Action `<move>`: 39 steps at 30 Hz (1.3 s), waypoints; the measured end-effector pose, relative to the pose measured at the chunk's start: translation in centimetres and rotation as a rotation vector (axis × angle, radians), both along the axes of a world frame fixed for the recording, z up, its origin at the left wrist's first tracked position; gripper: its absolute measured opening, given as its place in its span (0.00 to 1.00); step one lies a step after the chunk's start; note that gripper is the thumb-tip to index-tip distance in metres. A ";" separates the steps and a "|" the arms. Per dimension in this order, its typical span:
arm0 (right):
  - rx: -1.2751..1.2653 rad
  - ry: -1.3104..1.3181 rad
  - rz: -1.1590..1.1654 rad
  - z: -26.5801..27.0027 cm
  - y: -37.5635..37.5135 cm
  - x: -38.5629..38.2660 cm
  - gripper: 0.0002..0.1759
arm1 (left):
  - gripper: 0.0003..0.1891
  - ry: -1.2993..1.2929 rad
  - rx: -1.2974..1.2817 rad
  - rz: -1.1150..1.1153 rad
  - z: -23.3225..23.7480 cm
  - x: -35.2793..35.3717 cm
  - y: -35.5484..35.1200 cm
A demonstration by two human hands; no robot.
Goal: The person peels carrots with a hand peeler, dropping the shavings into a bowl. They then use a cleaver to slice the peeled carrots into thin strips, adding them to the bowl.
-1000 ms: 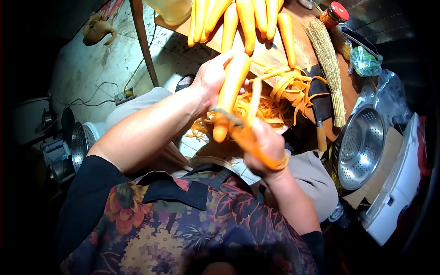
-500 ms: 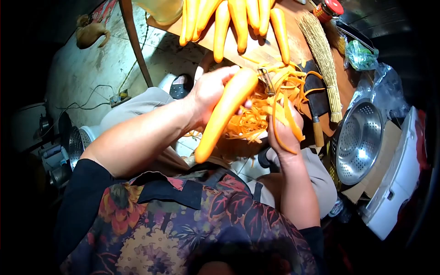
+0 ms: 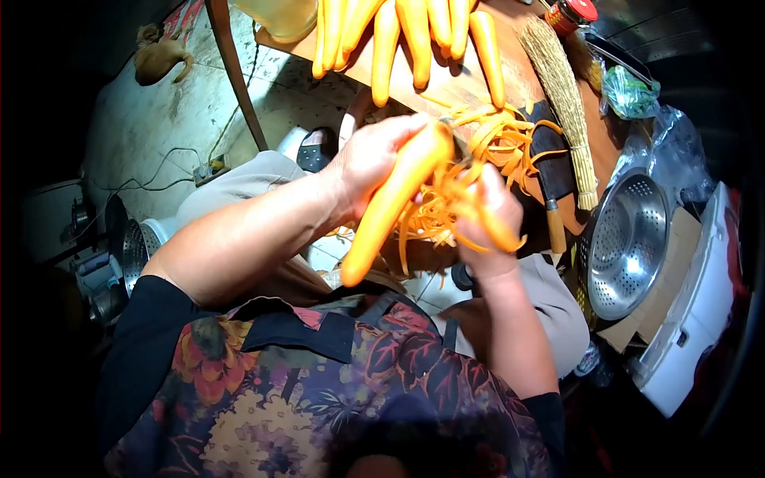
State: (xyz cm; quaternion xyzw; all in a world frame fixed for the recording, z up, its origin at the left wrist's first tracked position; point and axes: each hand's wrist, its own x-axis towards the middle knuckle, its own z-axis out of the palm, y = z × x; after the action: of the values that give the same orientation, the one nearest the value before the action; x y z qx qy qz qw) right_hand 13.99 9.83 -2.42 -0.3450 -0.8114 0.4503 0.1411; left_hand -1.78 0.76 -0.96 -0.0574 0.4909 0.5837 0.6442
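My left hand (image 3: 373, 163) is closed around a large orange carrot (image 3: 390, 211), which slants down toward my lap. My right hand (image 3: 490, 219), blurred by motion, grips a peeler (image 3: 460, 151) whose head is at the carrot's upper end. Orange strips of peel hang over the right fingers, hiding part of them. Below and between the hands lies a heap of carrot peelings (image 3: 434, 219). More peelings (image 3: 506, 139) cover the near edge of the wooden table. Several peeled-looking carrots (image 3: 414, 44) lie side by side on the table beyond my hands.
A cleaver (image 3: 554, 171) with a wooden handle and a straw brush (image 3: 558, 95) lie at the table's right. A steel colander (image 3: 628, 247) stands beside a white foam box (image 3: 689, 319). On the floor, far left, lies a small animal (image 3: 162, 60); cables run nearby.
My right hand has moved slightly left with the peeler, bringing it against the carrot's upper end. The peel strips on that hand have shifted, while the left hand has barely moved.
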 end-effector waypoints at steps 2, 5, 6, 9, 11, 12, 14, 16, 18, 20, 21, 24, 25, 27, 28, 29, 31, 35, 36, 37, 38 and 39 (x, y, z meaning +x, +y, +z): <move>0.108 0.061 0.056 -1.7 2.4 0.5 0.04 | 0.21 0.102 0.058 -0.156 1.0 1.2 -0.3; 0.079 0.029 0.023 -1.4 2.1 0.6 0.06 | 0.23 0.007 0.076 -0.099 0.7 0.6 -0.2; 0.147 0.076 0.070 -1.1 1.5 0.5 0.07 | 0.24 -0.071 0.120 -0.025 0.0 0.0 -0.2; -0.035 0.122 0.079 0.3 0.0 -0.1 0.07 | 0.22 -0.045 0.119 0.149 -1.1 -1.9 0.0; -0.073 0.184 0.150 0.4 -1.4 0.1 0.07 | 0.22 -0.067 0.168 0.222 -1.7 -3.0 0.1; 0.108 0.186 0.287 0.9 -1.8 0.2 0.05 | 0.22 -0.064 0.168 0.227 -2.0 -3.4 0.3; 0.218 0.234 0.421 1.1 -3.0 0.5 0.05 | 0.22 0.110 -0.033 0.277 -2.3 -3.8 0.7; 0.224 0.309 0.397 1.4 -3.7 0.3 0.05 | 0.22 0.088 -0.050 0.291 -2.1 -3.7 0.8; 0.265 0.211 0.400 1.2 -3.5 0.7 0.05 | 0.22 0.138 -0.062 0.272 -1.9 -3.3 1.0; 0.246 0.123 0.277 -0.2 -2.8 0.4 0.04 | 0.22 0.073 -0.005 0.173 -1.0 -2.3 0.8; 0.115 0.052 0.226 0.0 -1.6 0.3 0.04 | 0.21 0.074 -0.001 0.169 -1.0 -1.1 0.8; 0.088 0.027 0.050 -0.8 1.5 0.2 0.07 | 0.22 0.037 -0.037 -0.080 0.4 0.4 -0.1; 0.136 0.061 0.053 -2.1 2.3 0.6 0.06 | 0.22 0.068 0.005 -0.136 0.5 0.9 -0.2; 0.257 0.055 0.103 -2.4 2.9 1.0 0.07 | 0.23 -0.012 0.053 -0.136 0.4 0.9 -0.2; 0.259 0.059 0.110 -2.2 2.7 1.0 0.07 | 0.23 -0.053 0.073 -0.088 -0.1 0.6 0.0; 0.216 0.050 0.087 -1.6 2.3 0.7 0.07 | 0.24 -0.063 0.082 -0.018 -0.4 0.1 0.0; 0.159 0.126 0.065 -0.8 1.2 0.5 0.08 | 0.22 -0.103 0.091 0.121 -0.8 -1.0 0.3; 0.074 0.200 0.264 1.1 -2.0 0.3 0.07 | 0.25 -0.036 0.130 0.196 -2.4 -3.4 0.5; 0.192 0.249 0.366 1.1 -2.6 0.5 0.07 | 0.25 0.025 0.043 0.224 -2.3 -3.7 0.8; 0.082 0.215 0.407 0.1 -3.7 1.1 0.08 | 0.25 0.083 -0.044 0.250 -2.2 -3.8 1.0; 0.226 0.282 0.410 0.9 -3.9 0.8 0.08 | 0.25 0.083 -0.046 0.251 -2.1 -3.7 1.0; 0.253 0.294 0.404 0.7 -3.8 0.8 0.07 | 0.25 0.098 -0.047 0.268 -2.1 -3.5 1.1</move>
State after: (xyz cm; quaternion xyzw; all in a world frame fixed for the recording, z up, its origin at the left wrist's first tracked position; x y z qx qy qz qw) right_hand 14.83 5.99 -1.71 -0.0871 -0.8842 0.4098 0.2066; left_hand -5.29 1.86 -3.02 -0.1087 0.5234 0.6548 0.5343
